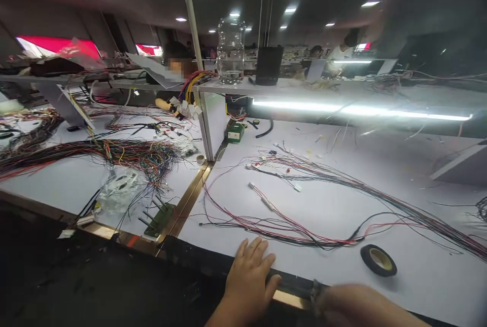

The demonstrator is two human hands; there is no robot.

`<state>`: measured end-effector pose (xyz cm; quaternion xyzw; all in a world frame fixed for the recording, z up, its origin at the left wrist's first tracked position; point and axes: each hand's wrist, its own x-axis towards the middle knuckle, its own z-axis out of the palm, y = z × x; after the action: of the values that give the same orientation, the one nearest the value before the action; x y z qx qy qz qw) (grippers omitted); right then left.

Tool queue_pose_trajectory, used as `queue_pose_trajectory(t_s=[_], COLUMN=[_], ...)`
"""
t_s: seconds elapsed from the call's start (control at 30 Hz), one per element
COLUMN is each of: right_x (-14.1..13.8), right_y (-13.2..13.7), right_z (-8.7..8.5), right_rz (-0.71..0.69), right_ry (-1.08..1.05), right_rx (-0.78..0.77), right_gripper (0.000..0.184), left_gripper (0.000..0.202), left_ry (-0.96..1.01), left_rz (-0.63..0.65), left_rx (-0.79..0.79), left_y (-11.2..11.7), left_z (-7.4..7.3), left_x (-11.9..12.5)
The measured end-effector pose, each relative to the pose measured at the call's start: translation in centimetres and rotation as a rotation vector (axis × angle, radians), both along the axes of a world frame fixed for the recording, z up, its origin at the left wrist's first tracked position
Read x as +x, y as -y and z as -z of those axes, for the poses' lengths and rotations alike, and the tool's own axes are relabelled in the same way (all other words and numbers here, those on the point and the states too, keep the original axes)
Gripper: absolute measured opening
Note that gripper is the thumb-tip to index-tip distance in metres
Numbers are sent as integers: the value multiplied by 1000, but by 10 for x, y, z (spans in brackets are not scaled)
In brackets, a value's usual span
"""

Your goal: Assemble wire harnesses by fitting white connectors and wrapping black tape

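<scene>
My left hand (251,276) lies palm down at the table's front edge, fingers stretched out and nothing in it. Just beyond its fingertips runs a bundle of red and black wires (304,238), with a white connector (251,185) on one branch. My right hand (335,299) is low in the view over the dark table edge, smeared by motion; its fingers cannot be made out. A roll of black tape (378,260) lies on the white tabletop (429,286) beyond my right hand. Farther back stretches a longer bundle of thin wires (365,190) with small connectors.
A metal strip (190,192) and a post (207,129) divide this table from the left one. There, a green block with pins (160,220) and tangled wires (114,149) lie. Overhead is a shelf with a clear bottle (230,56) and lamp (342,108). A co-worker's hand (165,105) is beyond.
</scene>
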<state>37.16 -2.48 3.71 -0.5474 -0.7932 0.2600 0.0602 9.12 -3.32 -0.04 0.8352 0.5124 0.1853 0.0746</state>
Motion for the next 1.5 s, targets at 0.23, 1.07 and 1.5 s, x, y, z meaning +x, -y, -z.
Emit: queue_pose_trajectory(t_s=[0.23,1.07,1.5], right_x=[-38,110,91], right_y=[-44,-28,-47], right_z=[-36,15,-13], right_rz=[-195,562,567], right_ry=[-206,-1663,-1788], right_rx=[103,-246,-370], right_gripper=[25,49,28], left_gripper=[34,25,27], left_ry=[-83,-96,303], left_rz=[26,-246,-21], left_rx=[172,37,-51], left_y=[-3,-2,-22], left_z=[11,14,-48], left_x=[-1,27,88])
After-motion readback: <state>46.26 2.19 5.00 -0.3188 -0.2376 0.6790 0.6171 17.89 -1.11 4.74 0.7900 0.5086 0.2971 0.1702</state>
